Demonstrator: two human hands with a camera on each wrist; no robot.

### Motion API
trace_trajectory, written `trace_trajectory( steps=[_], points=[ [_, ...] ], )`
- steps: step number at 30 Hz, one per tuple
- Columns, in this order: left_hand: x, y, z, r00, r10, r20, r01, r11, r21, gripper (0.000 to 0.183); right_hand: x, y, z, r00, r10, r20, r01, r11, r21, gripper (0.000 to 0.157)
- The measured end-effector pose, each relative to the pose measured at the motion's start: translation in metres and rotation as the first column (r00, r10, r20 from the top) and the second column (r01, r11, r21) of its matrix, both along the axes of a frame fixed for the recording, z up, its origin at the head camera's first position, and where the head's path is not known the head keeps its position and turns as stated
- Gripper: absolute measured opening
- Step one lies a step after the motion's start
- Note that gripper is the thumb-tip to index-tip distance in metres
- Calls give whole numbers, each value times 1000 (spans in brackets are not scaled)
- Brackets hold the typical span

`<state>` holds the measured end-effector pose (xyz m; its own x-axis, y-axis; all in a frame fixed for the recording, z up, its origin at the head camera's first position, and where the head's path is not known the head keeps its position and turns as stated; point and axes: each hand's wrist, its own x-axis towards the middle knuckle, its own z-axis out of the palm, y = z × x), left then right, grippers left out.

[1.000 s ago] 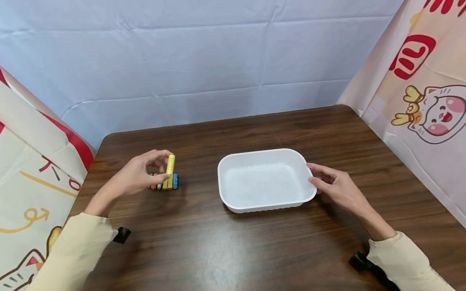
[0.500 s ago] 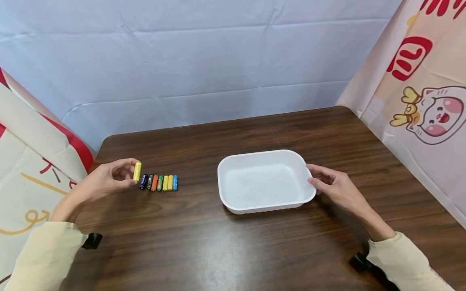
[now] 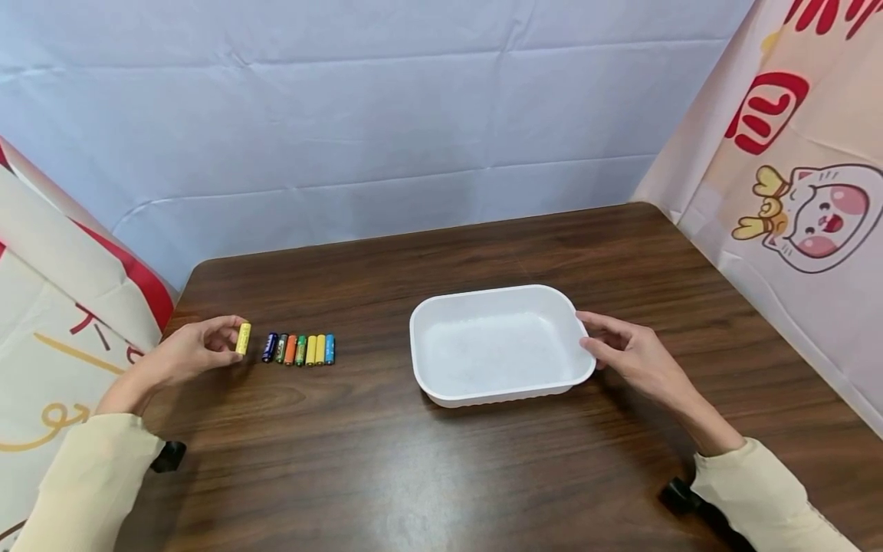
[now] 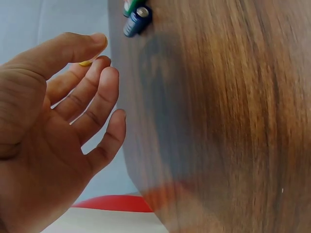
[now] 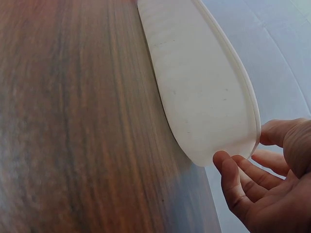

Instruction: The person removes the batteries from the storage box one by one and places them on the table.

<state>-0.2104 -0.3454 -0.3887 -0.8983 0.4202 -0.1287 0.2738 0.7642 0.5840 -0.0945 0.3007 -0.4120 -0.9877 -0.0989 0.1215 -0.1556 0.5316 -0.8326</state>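
My left hand [image 3: 188, 353] pinches a yellow battery [image 3: 243, 338] upright between thumb and fingertips, just left of a row of batteries. In the left wrist view the thumb hides all but a sliver of it. That row lies side by side on the table: a dark blue battery [image 3: 270, 347] at its left end, then black, orange, green and yellow ones, and a light blue battery [image 3: 329, 349] at its right end. My right hand [image 3: 638, 354] grips the right end of a white plastic tray [image 5: 204, 87], thumb at the rim, fingers against the outer wall. Nothing lies in the tray.
The brown wood-grain table [image 3: 386, 475] carries the tray and batteries. A pale cloth [image 3: 331, 115] hangs behind its far edge. Printed cartoon cloths hang at the left and right sides.
My left hand has moved left and lower with the yellow battery, from over the row to beyond its left end, uncovering the row. The right hand and tray have stayed put.
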Motion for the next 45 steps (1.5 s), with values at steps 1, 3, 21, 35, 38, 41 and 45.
trace_trajectory(
  steps=[1,3,21,35,38,41,45],
  points=[
    [-2,-1,-1,1000,-3,0,3,1000,-10,55,0,0,0,1000,0,0,0,1000,-2,46],
    [-5,-2,-4,1000,-12,-2,12,1000,-24,55,0,0,1,1000,0,-4,0,1000,-7,46],
    [-20,2,-18,998,-57,36,60,995,-82,50,1,-3,2,1000,-6,13,6,1000,-4,47],
    [-20,5,-15,992,-56,112,63,996,-64,52,0,-4,1,1000,-1,7,1,1000,-14,46],
    [-18,5,-15,992,-56,117,64,996,-59,56,0,-4,1,1000,-1,9,1,1000,-16,46],
    [-17,5,-14,991,-51,124,59,997,-56,60,0,-4,1,1000,-3,10,4,1000,-14,46],
    [-16,5,-14,989,-41,143,49,998,-49,64,0,-4,0,1000,-4,9,4,1000,-9,47]
  ],
)
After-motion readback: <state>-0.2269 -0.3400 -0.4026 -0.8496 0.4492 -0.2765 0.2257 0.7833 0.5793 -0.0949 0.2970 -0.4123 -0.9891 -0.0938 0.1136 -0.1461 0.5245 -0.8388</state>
